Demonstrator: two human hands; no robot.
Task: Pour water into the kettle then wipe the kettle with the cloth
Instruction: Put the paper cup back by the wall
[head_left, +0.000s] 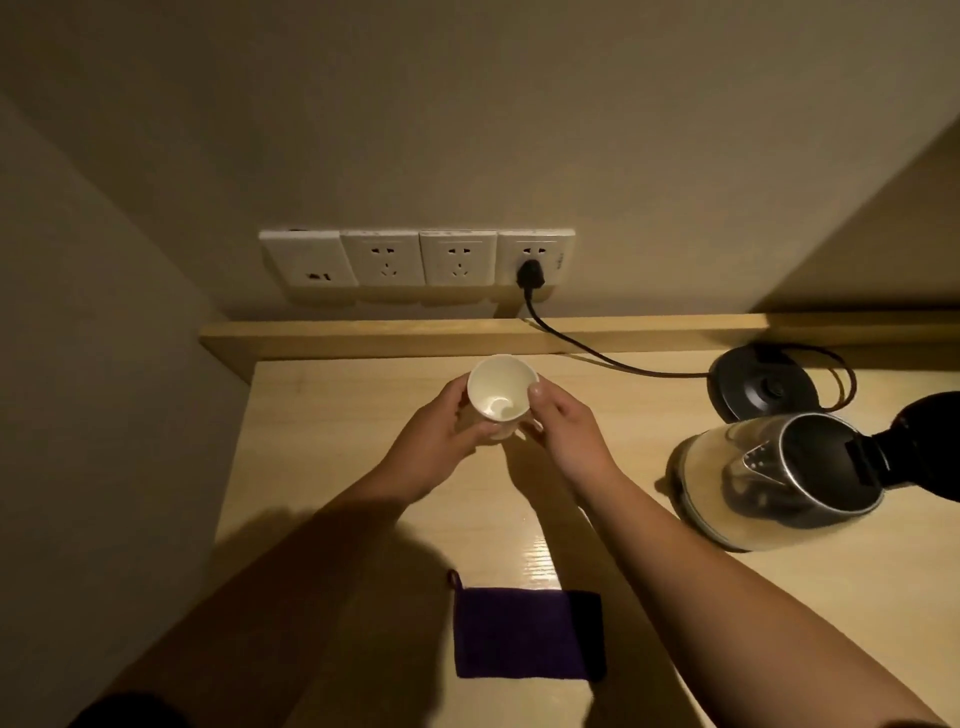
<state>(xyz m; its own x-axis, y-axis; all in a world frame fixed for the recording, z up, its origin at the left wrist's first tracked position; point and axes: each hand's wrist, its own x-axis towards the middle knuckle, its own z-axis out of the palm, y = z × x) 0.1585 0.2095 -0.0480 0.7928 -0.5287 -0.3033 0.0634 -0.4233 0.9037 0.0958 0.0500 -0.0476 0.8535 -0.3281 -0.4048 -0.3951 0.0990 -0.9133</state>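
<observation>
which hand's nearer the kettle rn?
Right. The right hand holds the cup's right side, with bare table between it and the kettle on its right. The left hand grips the cup's far side, further away.

Kettle lid (930, 447) cut by right edge

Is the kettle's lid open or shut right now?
Open. The kettle stands on the table, off its base, with the black lid swung back and the mouth's rim exposed.
</observation>
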